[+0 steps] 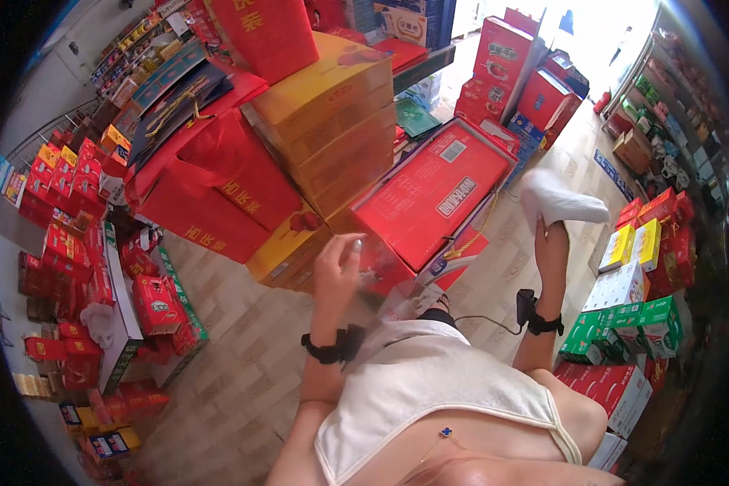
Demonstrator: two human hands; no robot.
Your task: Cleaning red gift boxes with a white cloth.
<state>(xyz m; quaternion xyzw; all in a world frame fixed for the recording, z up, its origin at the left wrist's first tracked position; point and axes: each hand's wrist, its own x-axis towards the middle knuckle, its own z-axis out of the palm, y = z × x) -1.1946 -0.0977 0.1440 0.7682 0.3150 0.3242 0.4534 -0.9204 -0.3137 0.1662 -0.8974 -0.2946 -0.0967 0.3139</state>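
Observation:
My left hand [339, 261] is raised beside the lower corner of a stack of yellow and red cartons [346, 127], its fingers slightly bent and holding nothing. A crumpled white cloth [562, 197] covers most of my right hand [542, 222], which grips it from below, out over the floor on the right. Between the hands, a large red box [431, 188] with printed writing lies on other boxes, with a twisted gold cord [471, 243] at its right edge. A red gift bag [219, 188] leans at the left of the cartons.
Shelves and stacks of red gift boxes [67, 255] line the left side. At right stand green cartons [629, 331], yellow boxes [616, 248] and red-and-white cartons [613, 389]. Upright red boxes [501, 61] stand ahead, near a bright doorway. A dark cable [492, 319] runs to my right wrist.

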